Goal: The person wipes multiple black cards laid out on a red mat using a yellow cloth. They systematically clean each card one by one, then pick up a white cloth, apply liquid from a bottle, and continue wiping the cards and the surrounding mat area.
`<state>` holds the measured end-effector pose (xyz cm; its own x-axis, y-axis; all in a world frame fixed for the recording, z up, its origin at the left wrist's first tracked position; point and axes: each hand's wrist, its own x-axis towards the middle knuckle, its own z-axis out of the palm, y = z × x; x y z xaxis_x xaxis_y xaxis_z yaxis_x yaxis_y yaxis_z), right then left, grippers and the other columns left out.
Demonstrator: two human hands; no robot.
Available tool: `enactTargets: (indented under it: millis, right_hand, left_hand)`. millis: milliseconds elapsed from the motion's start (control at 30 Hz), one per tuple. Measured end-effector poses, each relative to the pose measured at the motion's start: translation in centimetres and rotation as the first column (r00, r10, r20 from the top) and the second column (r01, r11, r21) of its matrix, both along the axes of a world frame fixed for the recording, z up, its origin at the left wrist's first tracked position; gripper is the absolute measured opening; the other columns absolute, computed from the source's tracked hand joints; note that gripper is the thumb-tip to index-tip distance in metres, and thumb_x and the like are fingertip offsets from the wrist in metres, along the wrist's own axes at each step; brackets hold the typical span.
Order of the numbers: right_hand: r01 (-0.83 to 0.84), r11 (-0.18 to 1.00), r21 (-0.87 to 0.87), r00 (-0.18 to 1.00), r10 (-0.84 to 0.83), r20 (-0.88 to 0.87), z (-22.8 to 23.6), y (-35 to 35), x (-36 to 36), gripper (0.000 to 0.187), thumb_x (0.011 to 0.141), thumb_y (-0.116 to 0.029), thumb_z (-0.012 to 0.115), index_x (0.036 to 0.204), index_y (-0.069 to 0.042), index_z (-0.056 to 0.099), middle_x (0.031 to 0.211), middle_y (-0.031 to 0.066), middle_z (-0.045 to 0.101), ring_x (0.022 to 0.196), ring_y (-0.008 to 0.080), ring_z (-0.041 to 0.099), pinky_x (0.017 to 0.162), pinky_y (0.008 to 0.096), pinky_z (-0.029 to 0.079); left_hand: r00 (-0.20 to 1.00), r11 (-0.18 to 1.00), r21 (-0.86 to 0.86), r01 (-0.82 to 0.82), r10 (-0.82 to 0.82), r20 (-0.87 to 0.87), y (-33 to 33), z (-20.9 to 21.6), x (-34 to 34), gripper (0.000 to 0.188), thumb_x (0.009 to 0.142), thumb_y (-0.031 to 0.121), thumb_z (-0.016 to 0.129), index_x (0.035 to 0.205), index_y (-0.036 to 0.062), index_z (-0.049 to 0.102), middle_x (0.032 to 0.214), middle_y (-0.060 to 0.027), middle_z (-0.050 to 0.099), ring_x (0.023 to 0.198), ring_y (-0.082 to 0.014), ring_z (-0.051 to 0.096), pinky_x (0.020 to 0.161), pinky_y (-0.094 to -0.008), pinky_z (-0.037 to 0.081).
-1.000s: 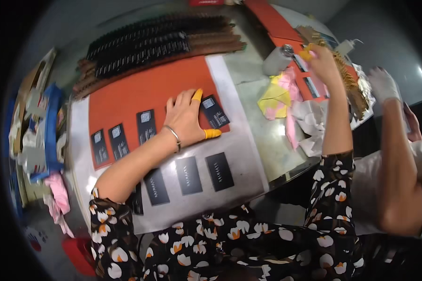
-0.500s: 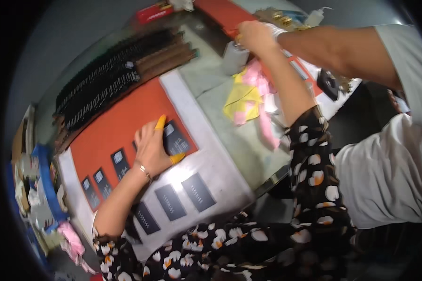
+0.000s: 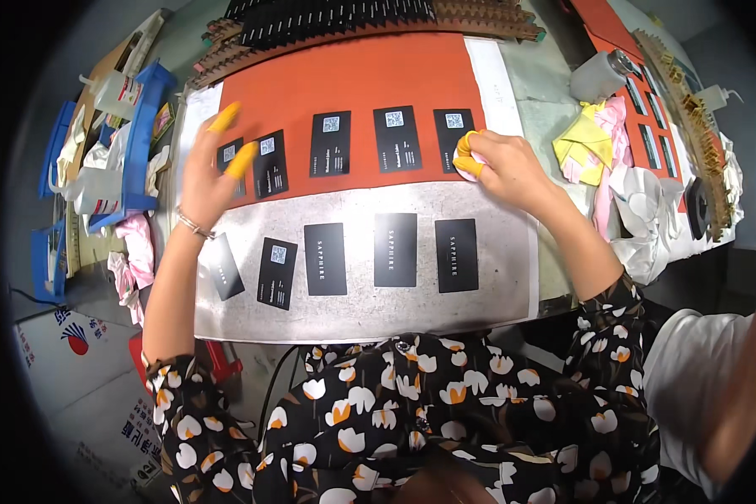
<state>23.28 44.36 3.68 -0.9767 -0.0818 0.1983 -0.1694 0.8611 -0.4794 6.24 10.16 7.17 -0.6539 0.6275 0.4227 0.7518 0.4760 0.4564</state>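
My right hand, with yellow finger cots, is closed on a small whitish cloth. It presses this at the lower right edge of a black card on the orange mat. My left hand is open, thumb and forefinger in yellow cots, and hovers beside another black card, partly covering its neighbour. More cards lie in the same row, including a middle card. Several others, such as a black card, lie on the pale sheet nearer me.
Racks holding black cards stand behind the mat. To the right are a bottle, a yellow cloth and an orange board with cards. Blue trays with squeeze bottles are at left. A co-worker's arm shows at right.
My right hand has come away from the bottle to the rightmost card on the mat. My left hand has lifted off the cards and shifted left. The view has turned toward the mat.
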Motion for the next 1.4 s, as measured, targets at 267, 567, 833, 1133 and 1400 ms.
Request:
enactTargets:
  millis: [267, 567, 833, 1133, 1400]
  right_hand:
    - [-0.039, 0.992, 0.123, 0.997, 0.046, -0.057, -1.1, -1.1, -1.4, 0.008, 0.074, -0.008, 0.055, 0.081, -0.004, 0.055, 0.074, 0.0121, 0.058, 0.066, 0.0337, 0.056, 0.058, 0.0435, 0.043]
    - [-0.143, 0.983, 0.117, 0.987, 0.150, -0.058, -0.8, -1.1, -1.4, 0.007, 0.077, -0.013, 0.056, 0.076, -0.005, 0.055, 0.072, 0.0114, 0.057, 0.065, 0.0330, 0.057, 0.056, 0.0434, 0.044]
    - [-0.092, 0.983, 0.161, 0.991, 0.106, -0.080, -0.6, 1.8, -1.9, 0.010, 0.076, -0.015, 0.058, 0.080, -0.006, 0.055, 0.071, 0.0097, 0.055, 0.066, 0.0305, 0.056, 0.057, 0.0406, 0.044]
    - [-0.119, 0.984, 0.136, 0.988, 0.131, -0.083, -0.8, 2.7, -3.2, 0.009, 0.077, -0.013, 0.057, 0.080, -0.006, 0.054, 0.071, 0.0097, 0.054, 0.066, 0.0313, 0.056, 0.056, 0.0431, 0.044]
    - [-0.147, 0.981, 0.123, 0.982, 0.160, -0.097, -1.1, 3.2, -1.3, 0.011, 0.077, -0.015, 0.058, 0.077, -0.005, 0.053, 0.069, 0.0111, 0.054, 0.064, 0.0320, 0.056, 0.056, 0.0428, 0.043]
  left_hand:
    - [0.957, 0.954, -0.076, -0.291, 0.290, -0.020, -11.2, -4.4, -1.4, 0.035, 0.081, 0.002, 0.057, 0.116, 0.0014, 0.053, 0.110, -0.0124, 0.054, 0.103, -0.0238, 0.053, 0.091, -0.0303, 0.039]
    - [0.949, 0.942, -0.118, -0.314, 0.307, -0.068, -12.0, -7.6, -4.2, 0.029, 0.085, 0.004, 0.050, 0.114, 0.0007, 0.054, 0.110, -0.0133, 0.049, 0.102, -0.0268, 0.048, 0.088, -0.0294, 0.038]
    - [0.954, 0.948, -0.109, -0.298, 0.291, -0.077, -11.8, -8.1, -4.4, 0.029, 0.085, 0.003, 0.049, 0.114, 0.0009, 0.054, 0.110, -0.0133, 0.048, 0.101, -0.0270, 0.048, 0.087, -0.0305, 0.039]
    - [0.957, 0.956, -0.100, -0.275, 0.262, -0.125, -11.8, -8.2, -4.8, 0.027, 0.085, 0.003, 0.050, 0.111, 0.0007, 0.055, 0.109, -0.0142, 0.050, 0.100, -0.0283, 0.049, 0.088, -0.0323, 0.039]
    - [0.954, 0.952, -0.091, -0.293, 0.284, -0.094, -11.4, -8.2, -4.5, 0.026, 0.085, 0.003, 0.048, 0.110, -0.0002, 0.055, 0.109, -0.0147, 0.049, 0.099, -0.0282, 0.049, 0.087, -0.0311, 0.040]
